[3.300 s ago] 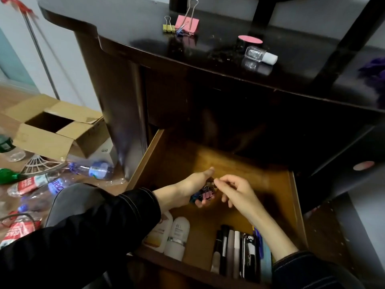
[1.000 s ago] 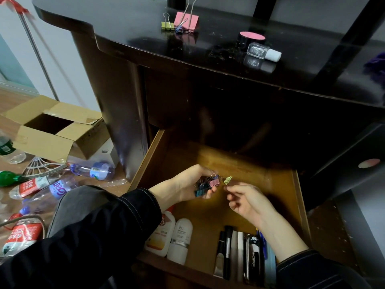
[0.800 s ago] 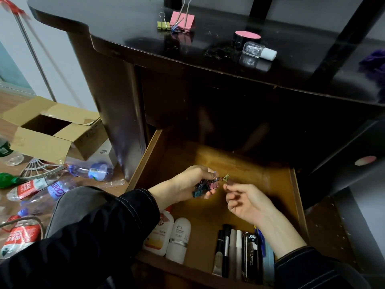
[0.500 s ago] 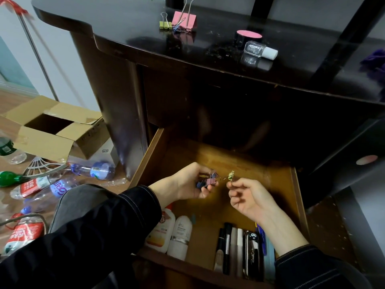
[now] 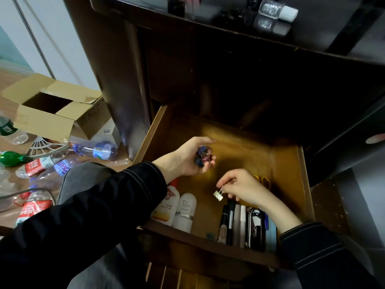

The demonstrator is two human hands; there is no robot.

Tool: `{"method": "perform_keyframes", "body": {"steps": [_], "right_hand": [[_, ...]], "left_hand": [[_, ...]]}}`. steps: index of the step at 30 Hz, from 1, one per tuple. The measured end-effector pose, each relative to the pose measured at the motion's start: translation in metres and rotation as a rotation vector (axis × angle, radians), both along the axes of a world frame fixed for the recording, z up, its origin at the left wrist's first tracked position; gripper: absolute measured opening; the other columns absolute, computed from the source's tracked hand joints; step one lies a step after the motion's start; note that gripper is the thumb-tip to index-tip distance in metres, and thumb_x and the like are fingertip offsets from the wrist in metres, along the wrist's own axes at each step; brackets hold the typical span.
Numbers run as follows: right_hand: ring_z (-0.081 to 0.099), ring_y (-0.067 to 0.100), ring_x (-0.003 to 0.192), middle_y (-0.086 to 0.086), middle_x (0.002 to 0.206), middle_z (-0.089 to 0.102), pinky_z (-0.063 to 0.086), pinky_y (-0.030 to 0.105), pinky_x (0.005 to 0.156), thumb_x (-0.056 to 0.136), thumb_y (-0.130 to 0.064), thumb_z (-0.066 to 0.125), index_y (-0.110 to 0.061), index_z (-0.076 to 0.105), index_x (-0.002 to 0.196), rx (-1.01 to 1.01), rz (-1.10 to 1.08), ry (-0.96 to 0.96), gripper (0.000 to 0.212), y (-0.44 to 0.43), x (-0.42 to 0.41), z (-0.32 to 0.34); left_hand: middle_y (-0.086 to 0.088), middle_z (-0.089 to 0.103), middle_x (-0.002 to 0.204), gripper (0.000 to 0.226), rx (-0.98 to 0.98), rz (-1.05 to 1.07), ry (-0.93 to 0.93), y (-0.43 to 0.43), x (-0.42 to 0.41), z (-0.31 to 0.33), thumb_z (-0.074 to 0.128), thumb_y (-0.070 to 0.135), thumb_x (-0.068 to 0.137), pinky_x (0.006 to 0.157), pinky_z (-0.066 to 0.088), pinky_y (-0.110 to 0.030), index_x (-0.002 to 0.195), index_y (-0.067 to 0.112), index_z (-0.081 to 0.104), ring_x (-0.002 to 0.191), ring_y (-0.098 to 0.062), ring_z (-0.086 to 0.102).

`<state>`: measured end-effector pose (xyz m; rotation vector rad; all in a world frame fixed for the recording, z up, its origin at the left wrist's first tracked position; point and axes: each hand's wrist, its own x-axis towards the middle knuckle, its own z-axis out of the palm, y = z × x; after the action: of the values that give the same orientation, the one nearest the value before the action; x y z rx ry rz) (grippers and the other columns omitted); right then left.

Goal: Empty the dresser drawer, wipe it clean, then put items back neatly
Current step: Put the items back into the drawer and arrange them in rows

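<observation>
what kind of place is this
Likely a bedroom at home, mid tidy-up: a dark wooden dresser with its drawer pulled open, lotion bottles and makeup pens inside, and a cardboard box and plastic bottles on the floor.

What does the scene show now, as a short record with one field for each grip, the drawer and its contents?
left grip: holds a bunch of binder clips above the drawer
right grip: pinches one pale binder clip by its wire handle
drawer: pulled open, wooden floor bare at the back
front left: two white bottles side by side
front right: row of pens and slim cosmetics, parallel
behind right grip: yellow item, partly hidden, kind unclear
</observation>
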<state>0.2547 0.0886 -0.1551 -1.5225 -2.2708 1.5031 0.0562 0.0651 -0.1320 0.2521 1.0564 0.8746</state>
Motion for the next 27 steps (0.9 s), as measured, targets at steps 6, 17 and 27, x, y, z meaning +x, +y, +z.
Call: {"method": "perform_keyframes", "body": {"steps": [6,17,27], "right_hand": [[0.060,0.005,0.057,0.002,0.078,0.070,0.043,0.018,0.047,0.084,-0.008,0.073,-0.018,0.068,0.093,0.015,-0.079,0.076,0.015,0.001,-0.005,0.002],[0.069,0.013,0.062,0.020,0.087,0.069,0.054,0.025,0.052,0.088,0.004,0.068,-0.006,0.060,0.097,-0.049,-0.333,0.308,0.016,0.005,-0.003,0.010],[0.048,0.008,0.039,0.002,0.058,0.066,0.038,0.021,0.045,0.096,-0.043,0.064,-0.002,0.073,0.086,-0.219,0.466,-0.322,0.043,-0.020,0.004,0.004]], "left_hand": [[-0.003,0.053,0.061,0.020,0.208,-0.232,0.538,-0.005,0.006,-0.010,0.068,0.025,0.093,0.039,0.028,-0.019,0.086,0.009,0.059,0.045,-0.012,0.044],[0.001,0.051,0.062,0.026,0.295,-0.637,0.635,-0.012,0.013,-0.008,0.063,0.028,0.096,0.037,0.025,-0.018,0.113,0.008,0.066,0.045,-0.011,0.044],[0.000,0.051,0.056,0.014,0.324,-0.478,0.876,-0.008,0.009,-0.020,0.062,0.019,0.094,0.038,0.028,-0.019,0.081,0.013,0.063,0.039,-0.013,0.043]]}}
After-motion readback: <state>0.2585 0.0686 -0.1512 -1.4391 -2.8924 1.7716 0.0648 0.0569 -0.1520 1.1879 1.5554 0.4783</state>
